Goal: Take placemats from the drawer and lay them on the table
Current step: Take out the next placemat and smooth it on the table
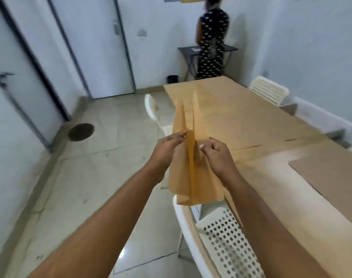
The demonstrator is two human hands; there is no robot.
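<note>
The placemats [188, 165] are tan-orange, one dotted with tiny white holes; the table [241, 117] is pale wood-brown; the near chair [229, 247] is white with dark round perforations; a standing person's dress [211, 47] is black with white marks.

Both hands hold tan placemats [188, 173] upright in the air beside the wooden surface [251, 121]. The left hand [167, 149] pinches the left edge; the right hand [217, 153] grips the right. A white perforated chair [221, 241] stands below them. One flat brown mat [335, 175] lies on the surface at right.
</note>
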